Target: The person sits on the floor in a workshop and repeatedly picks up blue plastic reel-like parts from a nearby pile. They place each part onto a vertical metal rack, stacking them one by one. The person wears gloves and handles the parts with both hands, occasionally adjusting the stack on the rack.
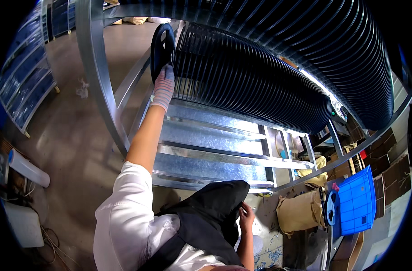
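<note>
Presently, my left grip is holding a black disc — right grip hanging by my black apron, closure unclear.

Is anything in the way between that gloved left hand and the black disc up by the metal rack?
Nothing visible: the gloved left hand has its fingers right on the lower edge of the black disc.
</note>
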Available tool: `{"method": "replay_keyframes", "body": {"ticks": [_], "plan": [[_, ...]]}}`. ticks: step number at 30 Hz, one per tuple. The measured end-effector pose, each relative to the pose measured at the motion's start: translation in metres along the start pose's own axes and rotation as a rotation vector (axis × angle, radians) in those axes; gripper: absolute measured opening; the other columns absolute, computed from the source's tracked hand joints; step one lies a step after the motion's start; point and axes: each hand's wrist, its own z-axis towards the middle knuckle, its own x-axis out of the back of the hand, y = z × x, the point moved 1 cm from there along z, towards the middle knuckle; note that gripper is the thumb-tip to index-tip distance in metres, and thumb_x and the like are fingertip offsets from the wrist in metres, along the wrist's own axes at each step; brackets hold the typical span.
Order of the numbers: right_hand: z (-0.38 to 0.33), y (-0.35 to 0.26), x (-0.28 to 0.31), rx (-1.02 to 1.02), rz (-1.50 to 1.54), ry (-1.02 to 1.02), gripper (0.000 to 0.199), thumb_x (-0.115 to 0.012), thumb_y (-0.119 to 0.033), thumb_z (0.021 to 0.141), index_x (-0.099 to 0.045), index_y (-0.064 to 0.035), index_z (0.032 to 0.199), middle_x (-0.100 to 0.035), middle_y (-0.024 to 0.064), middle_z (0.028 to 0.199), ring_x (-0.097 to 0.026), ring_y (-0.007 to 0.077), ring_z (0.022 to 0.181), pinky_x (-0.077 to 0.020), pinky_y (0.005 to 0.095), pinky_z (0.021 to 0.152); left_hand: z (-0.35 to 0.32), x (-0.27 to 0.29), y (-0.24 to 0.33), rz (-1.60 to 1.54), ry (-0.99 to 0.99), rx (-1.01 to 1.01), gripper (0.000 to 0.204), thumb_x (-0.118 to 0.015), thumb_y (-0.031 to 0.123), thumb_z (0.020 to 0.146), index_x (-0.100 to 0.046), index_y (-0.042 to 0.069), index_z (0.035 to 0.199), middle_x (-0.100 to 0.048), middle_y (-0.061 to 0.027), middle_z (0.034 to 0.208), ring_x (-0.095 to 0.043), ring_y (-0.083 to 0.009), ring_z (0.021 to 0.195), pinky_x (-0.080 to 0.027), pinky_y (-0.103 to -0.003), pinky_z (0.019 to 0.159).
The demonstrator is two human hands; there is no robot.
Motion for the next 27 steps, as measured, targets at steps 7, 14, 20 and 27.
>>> {"method": "replay_keyframes", "body": {"ticks": [7, 14, 20, 27], "plan": [[0.000, -0.001, 0.004, -0.076, 0.052, -0.028, 0.031, -0.059, -0.002, 0.085, -0.059, 0.0004, 0.116, -0.064, 0.0114, 0.110, -0.061, 0.0193, 0.103, -0.0462, 0.0291, 0.089, 0.024, -0.019, -0.011, -0.494, -0.067, 0.323, 0.088, -0.044, 0.072, 0.081, -0.038, 0.005, 0.138, -0.045, -0.0120, 0.136, -0.043, -0.0230, 0.122, -0.034, -0.035, 0.102], [0.004, -0.003, -0.001, -0.104, 0.069, -0.014, 0.028, -0.059, -0.003, 0.086, -0.060, -0.0004, 0.114, -0.066, 0.0099, 0.106, -0.062, 0.0184, 0.101, -0.0472, 0.0292, 0.087, 0.061, -0.020, -0.005, -0.668, -0.301, 0.781, 0.078, -0.046, 0.076, 0.076, -0.057, 0.014, 0.121, -0.058, -0.0115, 0.124, -0.055, -0.0302, 0.107, -0.040, -0.043, 0.096], [0.007, 0.003, -0.004, -0.102, 0.043, -0.029, 0.029, -0.059, -0.003, 0.086, -0.060, -0.0029, 0.115, -0.065, 0.0090, 0.107, -0.062, 0.0185, 0.101, -0.0473, 0.0293, 0.087, 0.095, -0.029, -0.038, -0.654, -0.322, 0.769, 0.076, -0.045, 0.074, 0.078, -0.057, 0.013, 0.122, -0.057, -0.0112, 0.125, -0.053, -0.0295, 0.110, -0.038, -0.042, 0.098], [0.009, -0.011, -0.006, -0.144, 0.078, -0.029, 0.026, -0.059, -0.002, 0.085, -0.060, -0.0021, 0.111, -0.065, 0.0094, 0.104, -0.062, 0.0187, 0.099, -0.0477, 0.0291, 0.084, 0.101, -0.029, -0.046, -0.632, -0.352, 0.767, 0.075, -0.044, 0.072, 0.080, -0.056, 0.012, 0.124, -0.056, -0.0110, 0.127, -0.051, -0.0287, 0.113, -0.037, -0.040, 0.100]]}}
